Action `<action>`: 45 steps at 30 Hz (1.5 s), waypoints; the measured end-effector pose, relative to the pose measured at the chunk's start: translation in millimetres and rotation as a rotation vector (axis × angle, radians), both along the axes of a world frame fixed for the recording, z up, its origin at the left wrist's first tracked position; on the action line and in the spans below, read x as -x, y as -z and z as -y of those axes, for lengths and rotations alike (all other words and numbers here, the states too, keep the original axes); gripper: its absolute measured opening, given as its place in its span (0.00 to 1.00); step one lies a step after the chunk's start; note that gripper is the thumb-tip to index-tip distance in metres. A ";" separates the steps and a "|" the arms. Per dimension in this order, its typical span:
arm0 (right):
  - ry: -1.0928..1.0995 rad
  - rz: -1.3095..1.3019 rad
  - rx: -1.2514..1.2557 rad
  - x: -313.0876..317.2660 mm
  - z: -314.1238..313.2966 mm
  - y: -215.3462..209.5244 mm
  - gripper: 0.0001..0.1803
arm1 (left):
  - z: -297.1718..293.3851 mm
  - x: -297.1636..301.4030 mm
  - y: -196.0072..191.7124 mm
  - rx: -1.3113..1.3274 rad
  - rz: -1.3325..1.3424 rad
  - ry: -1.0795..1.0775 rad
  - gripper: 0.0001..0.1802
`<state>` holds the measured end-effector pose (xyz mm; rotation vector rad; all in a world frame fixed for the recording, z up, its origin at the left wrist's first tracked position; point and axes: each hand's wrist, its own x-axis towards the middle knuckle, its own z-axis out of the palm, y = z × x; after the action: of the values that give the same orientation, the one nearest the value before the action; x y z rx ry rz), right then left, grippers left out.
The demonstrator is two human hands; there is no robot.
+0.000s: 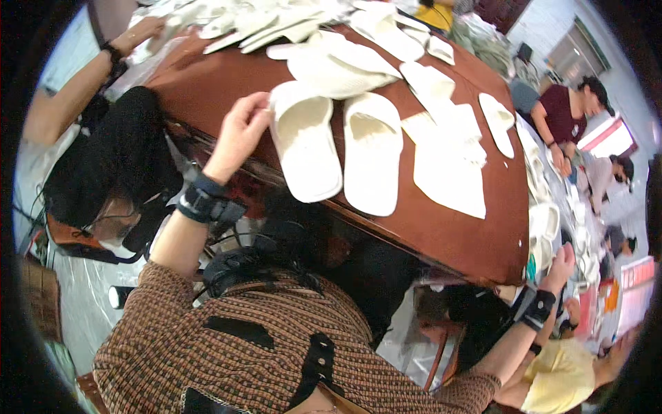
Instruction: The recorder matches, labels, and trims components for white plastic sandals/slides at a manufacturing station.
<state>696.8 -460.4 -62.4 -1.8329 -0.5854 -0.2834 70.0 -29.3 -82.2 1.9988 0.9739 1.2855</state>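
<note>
1. Lying side by side on the brown table [476, 241], two white slippers are pointing their toes away from the wearer, heels reaching the near edge; I'm calling them the left slipper [307, 155] and the right slipper [372, 162].

2. The left hand [245, 127] is curling its fingers at the left slipper's outer side, by the strap — from here I can't tell whether it is pinching the rim or only touching it.

3. The right hand [562, 265] is hanging out past the table's near right corner, fingers looking bent; I can't tell whether it is holding anything. Loose white slippers [545, 221] are lying near it, beyond the right edge.

4. As for progress, I'm judging this one pair as laid out neatly, while much else is waiting unsorted: a jumbled heap [283, 24] is covering the far edge, and a tipped slipper [338, 76] is lying just behind the pair.

5. Toward the right edge, flat white pieces [448, 176] are overlapping — too bright to make out — and a single slipper [496, 124] is lying apart.

6. At the far left, a co-worker's hand [147, 31] is reaching toward the heap.
</note>
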 end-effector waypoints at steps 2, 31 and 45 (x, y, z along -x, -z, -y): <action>-0.115 0.091 0.040 66.5 -56.7 -41.1 0.20 | -2.4 10.0 3.0 -0.006 0.083 0.014 0.19; -1.406 0.476 0.454 366.6 -321.6 -54.3 0.14 | 27.7 -18.4 -22.1 -0.157 -0.241 0.200 0.38; -1.079 0.710 0.422 384.1 -262.2 -56.4 0.06 | 48.3 -5.0 -46.1 0.063 0.056 0.306 0.21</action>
<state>312.6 -198.2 -6.0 -1.4916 -2.1364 -0.0536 75.0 -77.6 -36.0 1.9614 0.6434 1.1211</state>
